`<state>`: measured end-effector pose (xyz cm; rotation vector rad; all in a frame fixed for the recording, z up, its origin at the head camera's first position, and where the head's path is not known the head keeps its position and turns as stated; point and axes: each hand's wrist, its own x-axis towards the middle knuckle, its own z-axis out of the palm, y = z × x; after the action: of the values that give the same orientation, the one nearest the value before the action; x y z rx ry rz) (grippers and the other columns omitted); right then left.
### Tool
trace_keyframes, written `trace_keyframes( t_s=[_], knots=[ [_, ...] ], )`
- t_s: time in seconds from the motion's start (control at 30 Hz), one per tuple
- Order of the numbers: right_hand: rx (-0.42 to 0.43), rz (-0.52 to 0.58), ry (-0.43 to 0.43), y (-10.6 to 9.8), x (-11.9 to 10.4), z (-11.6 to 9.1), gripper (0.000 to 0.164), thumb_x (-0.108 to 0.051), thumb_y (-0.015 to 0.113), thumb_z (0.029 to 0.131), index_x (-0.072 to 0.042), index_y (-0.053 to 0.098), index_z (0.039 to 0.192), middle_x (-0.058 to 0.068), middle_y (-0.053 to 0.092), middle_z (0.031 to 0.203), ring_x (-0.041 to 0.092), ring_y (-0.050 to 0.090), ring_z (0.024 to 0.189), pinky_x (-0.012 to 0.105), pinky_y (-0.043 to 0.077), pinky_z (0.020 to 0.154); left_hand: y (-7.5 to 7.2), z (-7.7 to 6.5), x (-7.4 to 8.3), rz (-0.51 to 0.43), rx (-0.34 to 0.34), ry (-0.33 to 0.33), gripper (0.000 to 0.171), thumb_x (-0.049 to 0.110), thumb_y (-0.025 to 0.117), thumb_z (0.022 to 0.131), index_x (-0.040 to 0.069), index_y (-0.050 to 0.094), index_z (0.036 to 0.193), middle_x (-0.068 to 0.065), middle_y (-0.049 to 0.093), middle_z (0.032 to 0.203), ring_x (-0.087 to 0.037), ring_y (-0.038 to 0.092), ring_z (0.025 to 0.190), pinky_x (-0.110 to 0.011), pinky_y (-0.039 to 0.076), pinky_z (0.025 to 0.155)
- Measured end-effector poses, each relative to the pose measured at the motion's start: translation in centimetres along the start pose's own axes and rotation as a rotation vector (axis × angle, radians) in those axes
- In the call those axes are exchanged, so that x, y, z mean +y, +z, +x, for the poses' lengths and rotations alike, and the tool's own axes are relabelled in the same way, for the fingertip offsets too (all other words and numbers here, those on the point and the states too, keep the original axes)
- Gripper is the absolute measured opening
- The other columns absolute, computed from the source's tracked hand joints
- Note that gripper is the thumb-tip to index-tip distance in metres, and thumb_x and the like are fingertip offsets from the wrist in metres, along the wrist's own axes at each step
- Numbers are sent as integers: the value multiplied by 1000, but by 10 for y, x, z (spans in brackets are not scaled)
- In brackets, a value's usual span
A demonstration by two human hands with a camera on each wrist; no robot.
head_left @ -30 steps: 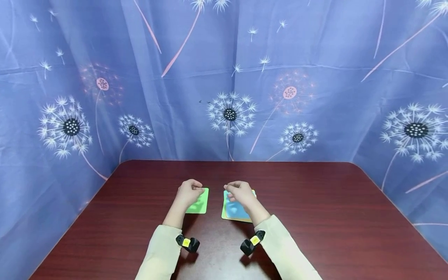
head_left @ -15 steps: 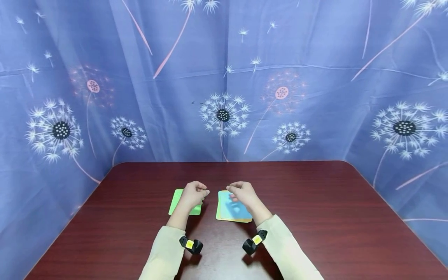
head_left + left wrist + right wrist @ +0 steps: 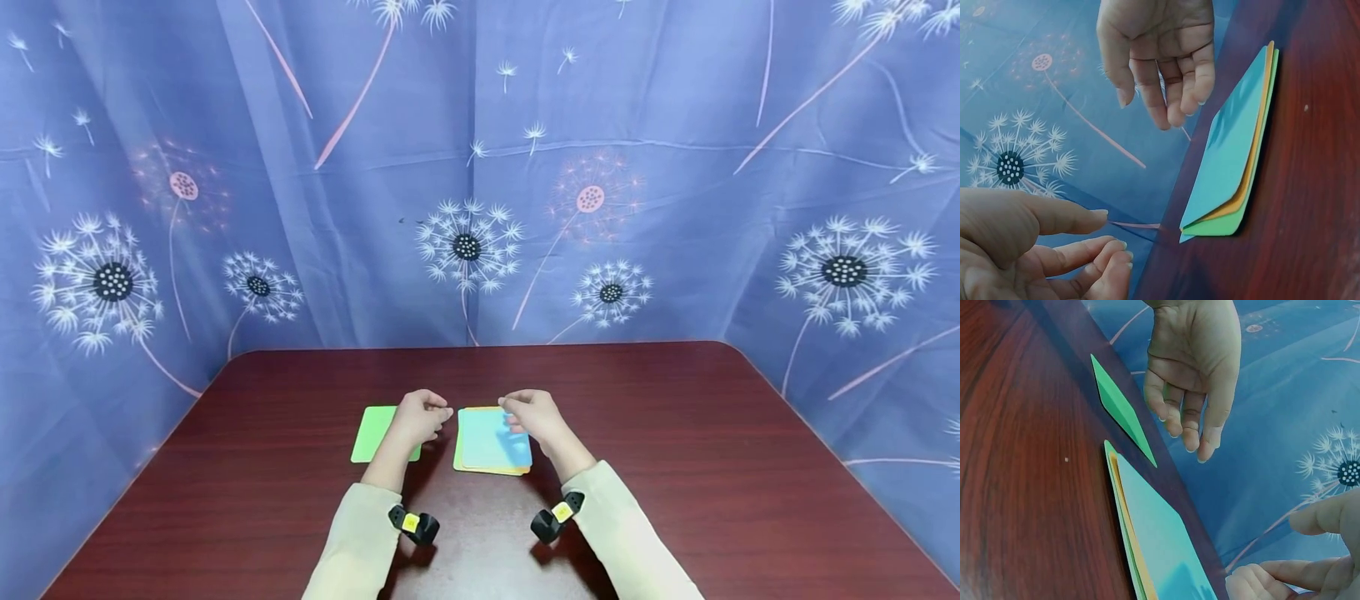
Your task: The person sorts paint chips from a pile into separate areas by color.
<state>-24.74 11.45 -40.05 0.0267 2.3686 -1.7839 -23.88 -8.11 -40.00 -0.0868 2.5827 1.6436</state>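
A stack of square paper sheets (image 3: 487, 450) lies mid-table, light blue on top with orange and green edges beneath. One green sheet (image 3: 371, 435) sits apart to its left, partly hidden by my left forearm. My left hand (image 3: 422, 417) hovers between them, just left of the stack; its fingers are loosely bent and hold nothing. Over the stack's right side hangs my right hand (image 3: 534, 414), casting a shadow on the blue sheet (image 3: 1225, 144). In the right wrist view, the right thumb and fingers (image 3: 1319, 515) are apart with nothing between them.
The dark red wooden table (image 3: 675, 467) reaches back to a blue curtain (image 3: 360, 250) with dandelion prints. Each wrist carries a black strapped camera, such as the left one (image 3: 415, 525).
My left hand has moved right, off the green sheet towards the stack. The right hand has shifted slightly right, uncovering more blue paper. The head view has turned a little right.
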Motion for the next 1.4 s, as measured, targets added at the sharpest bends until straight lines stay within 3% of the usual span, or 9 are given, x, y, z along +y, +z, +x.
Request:
trace_keyframes(
  t_s=[0.47,0.9,1.4],
  knots=[
    [24,-36,9,-14,13,2,36,-15,54,95,10,58,119,25,60,110,27,63,86,36,57,77,12,3,0,-17,-48,-50,20,4,58,91,-9,57,106,-15,58,89,-27,61,78,-34,57,63],
    [34,-112,70,-22,11,5,39,-19,54,95,13,56,119,25,61,111,29,63,91,36,57,77,18,12,-3,20,-64,-56,19,5,58,91,-9,57,105,-19,60,98,-27,64,86,-34,58,67],
    [25,-94,126,-22,18,5,41,-22,55,95,11,56,120,22,61,107,26,64,88,36,58,74,24,11,-8,52,-107,-65,25,6,58,92,-10,58,112,-22,59,113,-31,62,98,-39,58,75]
  ],
)
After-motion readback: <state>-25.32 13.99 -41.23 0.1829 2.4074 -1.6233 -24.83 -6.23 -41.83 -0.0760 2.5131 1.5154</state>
